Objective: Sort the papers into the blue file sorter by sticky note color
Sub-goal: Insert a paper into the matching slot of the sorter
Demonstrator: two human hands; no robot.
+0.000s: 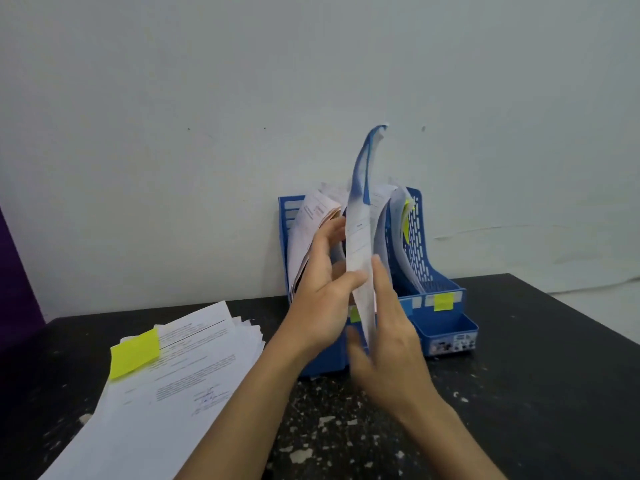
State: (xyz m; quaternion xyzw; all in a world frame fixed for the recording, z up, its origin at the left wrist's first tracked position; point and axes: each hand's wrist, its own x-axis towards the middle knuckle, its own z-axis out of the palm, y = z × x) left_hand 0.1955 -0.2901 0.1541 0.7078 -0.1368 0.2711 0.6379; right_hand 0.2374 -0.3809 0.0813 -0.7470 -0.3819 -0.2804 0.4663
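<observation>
The blue file sorter [446, 320] stands against the wall with papers in its slots and a yellow sticky label [443, 302] on its front. A tall sheet of paper [360, 237] stands on edge in front of the sorter, its top curling over. My left hand [320, 289] and my right hand [388, 327] press it between them, left thumb on its left face. The left fingers also touch the curled papers [311, 220] in the left slot. A stack of papers [166, 382] with a yellow sticky note [135, 353] lies at the left on the table.
The black table [536, 393] has flaking white marks on its surface. A white wall rises right behind the sorter. Something purple [14, 271] stands at the far left edge. Papers with a yellow note [407, 216] sit in the right slot.
</observation>
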